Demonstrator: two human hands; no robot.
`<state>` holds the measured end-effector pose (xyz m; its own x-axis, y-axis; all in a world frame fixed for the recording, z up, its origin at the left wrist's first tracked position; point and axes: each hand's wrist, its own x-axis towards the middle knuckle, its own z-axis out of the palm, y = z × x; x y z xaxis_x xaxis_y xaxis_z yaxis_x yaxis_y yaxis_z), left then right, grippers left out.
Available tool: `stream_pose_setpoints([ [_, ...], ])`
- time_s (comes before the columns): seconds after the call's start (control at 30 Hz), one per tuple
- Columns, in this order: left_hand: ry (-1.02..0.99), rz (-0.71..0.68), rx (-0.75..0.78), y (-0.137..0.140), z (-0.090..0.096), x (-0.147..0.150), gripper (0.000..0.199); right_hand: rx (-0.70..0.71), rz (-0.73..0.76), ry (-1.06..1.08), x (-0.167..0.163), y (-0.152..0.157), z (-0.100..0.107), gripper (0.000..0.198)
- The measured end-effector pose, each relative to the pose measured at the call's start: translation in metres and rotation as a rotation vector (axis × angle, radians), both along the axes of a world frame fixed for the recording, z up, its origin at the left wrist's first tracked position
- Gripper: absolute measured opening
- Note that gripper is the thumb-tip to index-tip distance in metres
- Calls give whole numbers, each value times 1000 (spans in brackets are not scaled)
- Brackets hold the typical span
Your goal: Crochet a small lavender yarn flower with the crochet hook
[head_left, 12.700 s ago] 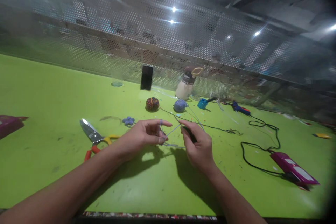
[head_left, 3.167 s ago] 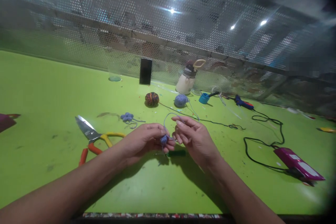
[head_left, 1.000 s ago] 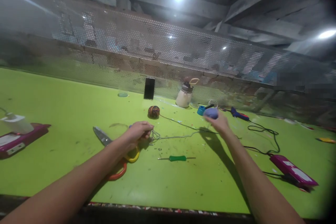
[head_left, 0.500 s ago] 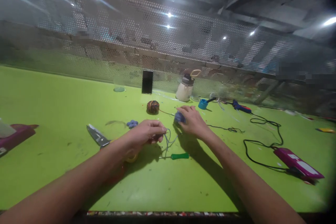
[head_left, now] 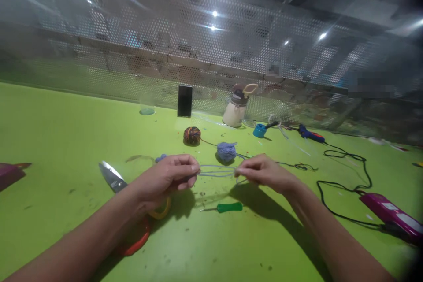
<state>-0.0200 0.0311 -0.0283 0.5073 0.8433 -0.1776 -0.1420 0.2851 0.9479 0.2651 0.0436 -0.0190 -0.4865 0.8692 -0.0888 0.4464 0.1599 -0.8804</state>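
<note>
Several strands of blue-grey yarn (head_left: 216, 171) run stretched between my two hands above the green table. My left hand (head_left: 176, 172) pinches one end of the strands; my right hand (head_left: 264, 172) pinches the other end. Just beyond them rests a periwinkle yarn ball (head_left: 226, 152). A dark multicoloured yarn ball (head_left: 192, 135) sits farther back. Below the strands lies a green-handled crochet hook (head_left: 229, 207), its thin shaft pointing left. Behind my left hand a small blue crocheted flower (head_left: 161, 157) is mostly hidden. Scissors (head_left: 113, 177) with red and yellow handles lie partly under my left forearm.
A phone (head_left: 184, 101) and a bottle (head_left: 235, 110) stand at the back, before a perforated metal screen. To the right are a blue tape roll (head_left: 260, 131), a blue glue gun (head_left: 311, 134) and a magenta box (head_left: 390, 213) with a black cord.
My right hand has let go of the periwinkle yarn ball and come nearer, now pinching the yarn. The loose, hanging strands are now drawn out straight between both hands.
</note>
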Motion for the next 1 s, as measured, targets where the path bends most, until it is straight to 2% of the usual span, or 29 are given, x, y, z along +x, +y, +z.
stream_pose_setpoints([
  [0.13, -33, 21, -24, -3, 2, 1, 17, 110, -189, 63, 22, 1, 0, 38],
  [0.27, -70, 174, -42, -1, 0, 1, 13, 107, -213, -22, 19, -2, 6, 34],
  [0.37, -155, 231, -63, 2, -2, 1, 9, 154, -263, -98, 23, 0, 10, 30],
  [0.6, -246, 253, -68, -1, -1, 3, 2, 372, -577, -233, 61, 20, 3, 14],
  [0.67, -239, 240, -55, -3, -1, 5, 6, 403, -602, -239, 52, 17, 1, 10],
  [0.77, -199, 201, -40, -6, -3, 10, 11, 432, -533, -175, 11, 0, 2, 14],
  [0.83, -168, 164, -29, -8, -5, 13, 13, 352, -354, -92, -25, -17, 2, 29],
  [0.9, -142, 122, -13, -11, -6, 15, 13, -17, -11, 193, -55, -31, 0, 53],
  [0.97, -121, 96, -14, -13, -7, 16, 13, -205, 102, 374, -71, -39, -3, 68],
  [1.0, -113, 90, -20, -14, -6, 16, 13, -299, 86, 385, -73, -41, -4, 65],
])
